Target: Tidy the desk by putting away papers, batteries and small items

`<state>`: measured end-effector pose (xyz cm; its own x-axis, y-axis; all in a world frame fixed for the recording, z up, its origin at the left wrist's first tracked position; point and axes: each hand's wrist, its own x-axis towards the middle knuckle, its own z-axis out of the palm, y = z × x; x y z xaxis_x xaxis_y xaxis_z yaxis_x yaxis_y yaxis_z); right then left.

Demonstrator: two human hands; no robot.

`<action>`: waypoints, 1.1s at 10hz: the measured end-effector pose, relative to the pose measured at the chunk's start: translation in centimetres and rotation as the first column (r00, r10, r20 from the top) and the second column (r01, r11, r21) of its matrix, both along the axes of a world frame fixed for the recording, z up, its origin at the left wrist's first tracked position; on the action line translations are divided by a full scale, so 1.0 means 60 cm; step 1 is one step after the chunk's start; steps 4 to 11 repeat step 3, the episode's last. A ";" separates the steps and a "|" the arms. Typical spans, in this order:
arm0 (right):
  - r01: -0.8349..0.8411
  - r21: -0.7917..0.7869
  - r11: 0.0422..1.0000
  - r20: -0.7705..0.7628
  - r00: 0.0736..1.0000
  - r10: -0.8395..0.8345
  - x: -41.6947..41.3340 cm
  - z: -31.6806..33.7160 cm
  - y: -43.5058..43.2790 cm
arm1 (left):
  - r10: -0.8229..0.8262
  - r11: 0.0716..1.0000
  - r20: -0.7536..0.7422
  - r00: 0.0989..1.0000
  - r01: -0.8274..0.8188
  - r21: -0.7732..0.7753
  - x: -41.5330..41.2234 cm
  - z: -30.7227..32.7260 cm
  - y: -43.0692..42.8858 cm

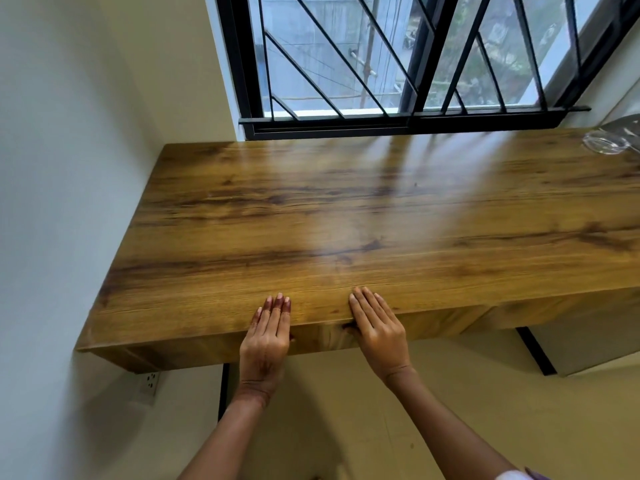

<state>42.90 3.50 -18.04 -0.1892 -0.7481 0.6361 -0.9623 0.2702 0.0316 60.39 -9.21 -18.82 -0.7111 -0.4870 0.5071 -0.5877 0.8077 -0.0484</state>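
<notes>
Since no papers or batteries are seen on the table [346, 209], set beneath the barred window [381, 57], tidying is judged nearly done; one clear object [606, 143] is seen at its far right corner. Both the left hand [265, 336] and right hand [377, 327] are laid flat on its front edge, fingers straight, apparently resting.

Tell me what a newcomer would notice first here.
The left hand and right hand lie flat, fingers straight, side by side on the near edge of the wooden desk. Behind it a window with slanted black bars fills the top. A clear glassy item sits at the desk's far right corner.
</notes>
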 end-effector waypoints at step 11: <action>-0.025 0.100 0.995 0.169 0.986 0.008 -0.018 0.014 0.014 | 0.004 0.992 0.083 0.997 -0.014 0.123 -0.053 0.030 0.041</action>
